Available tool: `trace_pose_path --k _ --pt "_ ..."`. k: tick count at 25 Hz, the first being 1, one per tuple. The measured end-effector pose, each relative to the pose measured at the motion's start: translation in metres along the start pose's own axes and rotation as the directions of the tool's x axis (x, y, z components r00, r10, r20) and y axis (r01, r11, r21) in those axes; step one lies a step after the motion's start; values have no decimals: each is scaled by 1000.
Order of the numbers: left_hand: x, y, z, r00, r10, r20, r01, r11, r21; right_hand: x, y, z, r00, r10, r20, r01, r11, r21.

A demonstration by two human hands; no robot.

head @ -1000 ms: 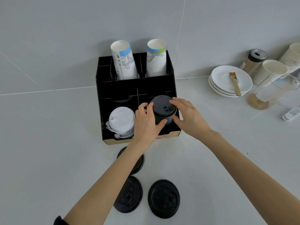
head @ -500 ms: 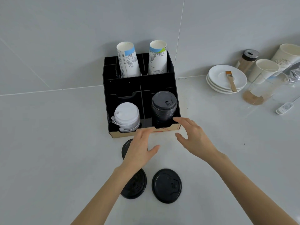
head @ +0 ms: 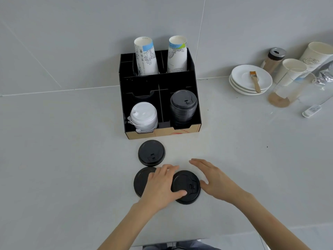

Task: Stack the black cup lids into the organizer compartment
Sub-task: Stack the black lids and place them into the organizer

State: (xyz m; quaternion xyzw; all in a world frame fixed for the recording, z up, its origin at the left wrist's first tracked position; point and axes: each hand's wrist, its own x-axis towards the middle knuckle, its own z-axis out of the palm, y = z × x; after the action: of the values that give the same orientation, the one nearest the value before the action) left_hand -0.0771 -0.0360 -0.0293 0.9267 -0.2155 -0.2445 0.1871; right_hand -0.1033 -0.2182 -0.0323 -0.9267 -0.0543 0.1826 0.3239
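The left hand (head: 162,184) lies spread over two loose lids, thumb on the near-right lid (head: 186,187) and palm covering part of the near-left lid (head: 141,181). The right hand (head: 214,179) is open beside the right lid's edge, gripping nothing. A third lid (head: 151,153) lies farther off, just short of the organizer (head: 180,132), whose right front compartment holds the black stack (head: 183,107).

To lift cleanly, fingertips should probably catch the rim from both sides, since the thin, flat discs hug the smooth bench (head: 63,159). The lids look like matte moulded plastic with raised sip tabs; keeping them dome-up should let them nest.
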Motion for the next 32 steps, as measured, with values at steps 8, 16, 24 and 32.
trace_pose_path --k 8,16,24,32 --pt "-14 0 21 1000 29 2 -29 996 89 -15 0 21 999 -20 48 19 999 31" --pt "-15 -5 22 998 56 -26 -55 997 54 -20 -5 27 1000 -7 -25 10 995 99" --pt "-16 -9 17 991 108 -76 -102 992 78 -21 -12 23 998 -40 -53 44 996 80" --pt "-9 -13 -11 973 180 -143 -180 984 15 -14 -19 5 976 -68 -208 92 990 109"
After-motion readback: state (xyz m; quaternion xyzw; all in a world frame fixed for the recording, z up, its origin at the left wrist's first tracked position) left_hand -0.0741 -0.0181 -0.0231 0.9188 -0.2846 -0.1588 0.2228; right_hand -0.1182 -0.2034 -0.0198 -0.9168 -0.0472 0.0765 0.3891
